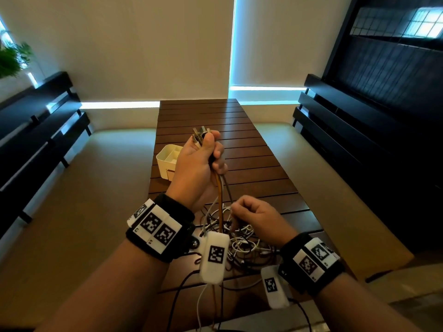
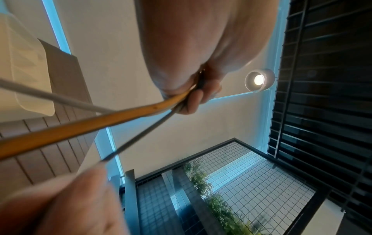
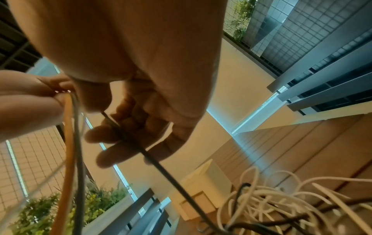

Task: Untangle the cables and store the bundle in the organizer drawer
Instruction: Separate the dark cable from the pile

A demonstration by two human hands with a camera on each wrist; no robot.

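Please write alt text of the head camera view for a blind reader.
The left hand holds several cable plugs raised above a wooden table, while the right hand pinches one dark cable in the tangle. A white organizer stands behind.

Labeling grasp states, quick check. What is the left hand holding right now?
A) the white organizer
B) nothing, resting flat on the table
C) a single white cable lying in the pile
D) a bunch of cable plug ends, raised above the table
D: the left hand is raised with its fingers curled round several plug ends, an orange cable and a grey one hanging from it; the white organizer sits untouched on the table behind.
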